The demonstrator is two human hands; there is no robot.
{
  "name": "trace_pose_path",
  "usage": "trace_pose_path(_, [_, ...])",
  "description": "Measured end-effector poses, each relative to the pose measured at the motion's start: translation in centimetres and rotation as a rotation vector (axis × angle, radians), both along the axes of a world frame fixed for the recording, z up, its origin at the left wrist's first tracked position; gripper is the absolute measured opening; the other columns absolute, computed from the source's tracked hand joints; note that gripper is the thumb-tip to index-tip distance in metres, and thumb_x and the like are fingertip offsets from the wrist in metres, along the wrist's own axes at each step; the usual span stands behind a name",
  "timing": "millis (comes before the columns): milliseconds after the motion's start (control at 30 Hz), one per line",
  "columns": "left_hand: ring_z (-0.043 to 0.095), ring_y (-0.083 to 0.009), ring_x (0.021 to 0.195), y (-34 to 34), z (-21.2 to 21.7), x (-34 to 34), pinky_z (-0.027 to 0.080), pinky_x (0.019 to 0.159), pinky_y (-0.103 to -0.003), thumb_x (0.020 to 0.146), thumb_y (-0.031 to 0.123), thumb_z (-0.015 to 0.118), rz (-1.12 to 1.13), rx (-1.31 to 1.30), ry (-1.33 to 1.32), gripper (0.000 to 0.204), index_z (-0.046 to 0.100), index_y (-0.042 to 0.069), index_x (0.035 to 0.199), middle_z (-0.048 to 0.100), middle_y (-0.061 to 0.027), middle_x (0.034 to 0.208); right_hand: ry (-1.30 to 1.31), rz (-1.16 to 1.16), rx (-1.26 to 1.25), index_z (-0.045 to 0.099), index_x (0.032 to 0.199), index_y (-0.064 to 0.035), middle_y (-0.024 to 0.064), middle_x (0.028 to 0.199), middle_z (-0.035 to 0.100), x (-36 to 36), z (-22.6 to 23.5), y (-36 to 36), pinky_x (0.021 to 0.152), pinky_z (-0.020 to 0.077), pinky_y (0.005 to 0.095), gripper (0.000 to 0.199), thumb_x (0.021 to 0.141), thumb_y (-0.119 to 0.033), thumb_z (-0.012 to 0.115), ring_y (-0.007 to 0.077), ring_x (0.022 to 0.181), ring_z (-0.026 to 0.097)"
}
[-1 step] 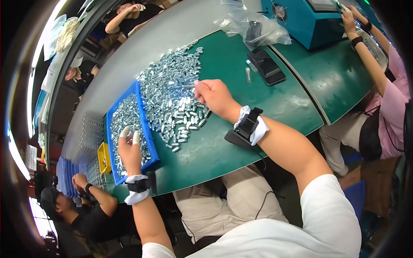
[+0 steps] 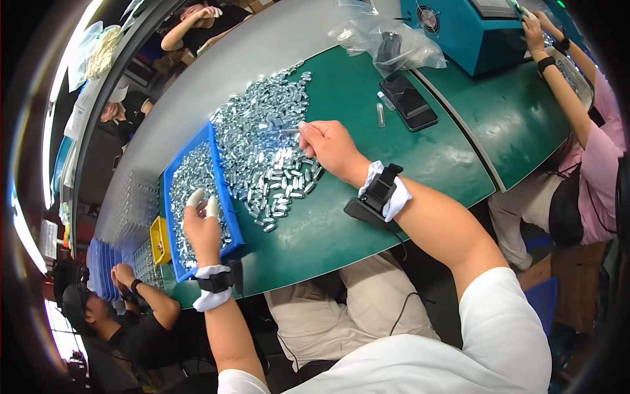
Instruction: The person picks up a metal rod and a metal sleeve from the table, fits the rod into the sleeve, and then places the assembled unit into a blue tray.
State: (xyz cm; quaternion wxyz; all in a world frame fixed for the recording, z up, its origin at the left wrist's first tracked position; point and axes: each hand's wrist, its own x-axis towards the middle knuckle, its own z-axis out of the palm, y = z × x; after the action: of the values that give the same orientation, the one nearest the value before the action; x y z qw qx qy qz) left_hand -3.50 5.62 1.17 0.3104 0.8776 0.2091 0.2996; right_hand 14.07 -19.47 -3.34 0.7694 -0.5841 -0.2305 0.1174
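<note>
Hundreds of small silvery pieces (image 2: pixel 266 105) lay heaped at eleven o'clock on the green table (image 2: pixel 348 217), with more filling the blue tray (image 2: pixel 226 197) at nine! Toward twelve, the right hand (image 2: pixel 331 148) pinched a slim metallic rod (image 2: pixel 291 131) that pointed over the heap. Well apart from it, toward half past eight, the left hand (image 2: pixel 203 226) was over the tray, two pale-capped fingertips (image 2: pixel 195 197) spread; whether it gripped a piece, I couldn't tell. Working through loose pieces looked like the step in hand, and the next move called for a steady rod and light fingers.
</note>
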Motion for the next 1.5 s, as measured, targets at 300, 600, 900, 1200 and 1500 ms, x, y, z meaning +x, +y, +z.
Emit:
trace_pose_path(300, [0.064, -0.0198, 0.078, -11.2, -0.4, 8.4, 0.050, 0.070, -0.030, 0.083, 0.006, 0.070, -0.399, 0.219, 0.279, 0.025, 0.067, 0.002, 0.108, 0.068, -0.0117, 0.090, 0.028, -0.016, 0.031, 0.062, 0.070, -0.0022, 0.0014, 0.056, 0.056, -0.3, 0.1, 0.1, 0.050, 0.0398, 0.0283, 0.041, 0.099, -0.028, 0.050, 0.0083, 0.052, 0.049])
trace_pose_path(600, [0.064, -0.0167, 0.081, -10.4, -0.7, 8.5, 0.051, 0.073, -0.031, 0.088, 0.002, 0.065, -0.464, -0.180, 0.029, 0.022, 0.065, 0.000, 0.109, 0.067, -0.0072, 0.091, 0.014, 0.016, -0.001, 0.061, 0.068, -0.0016, 0.0045, 0.058, 0.058, -0.7, -0.3, 0.4, 0.052, 0.0427, 0.0304, 0.041, 0.097, -0.028, 0.053, 0.0113, 0.053, 0.052])
trace_pose_path(900, [0.067, -0.0170, 0.086, -9.8, -1.6, 4.9, 0.053, 0.072, -0.024, 0.092, -0.003, 0.059, -0.455, -0.960, -0.200, 0.017, 0.062, -0.002, 0.109, 0.067, -0.0106, 0.100, -0.382, 0.005, -0.170, 0.061, 0.071, -0.0029, 0.0087, 0.060, 0.058, -3.1, 0.6, 0.2, 0.052, 0.0417, 0.0328, 0.031, 0.096, -0.020, 0.054, 0.0162, 0.052, 0.052])
trace_pose_path(1200, [0.068, -0.0173, 0.088, -9.2, -1.7, 4.2, 0.054, 0.074, -0.025, 0.092, -0.002, 0.059, -0.410, -0.840, -0.229, 0.019, 0.061, -0.002, 0.111, 0.068, -0.0109, 0.102, -0.327, 0.095, -0.223, 0.062, 0.067, -0.0023, 0.0112, 0.058, 0.059, -3.1, 1.3, 0.0, 0.053, 0.0430, 0.0365, 0.033, 0.094, -0.019, 0.055, 0.0214, 0.051, 0.054])
trace_pose_path(1500, [0.067, -0.0162, 0.089, -8.5, -2.5, 4.6, 0.054, 0.076, -0.025, 0.092, -0.002, 0.060, -0.437, -0.877, -0.221, 0.018, 0.061, -0.002, 0.110, 0.068, -0.0123, 0.105, -0.372, 0.119, -0.244, 0.062, 0.065, -0.0024, 0.0107, 0.057, 0.058, -2.8, 1.4, -0.5, 0.053, 0.0429, 0.0365, 0.034, 0.094, -0.019, 0.055, 0.0212, 0.051, 0.054])
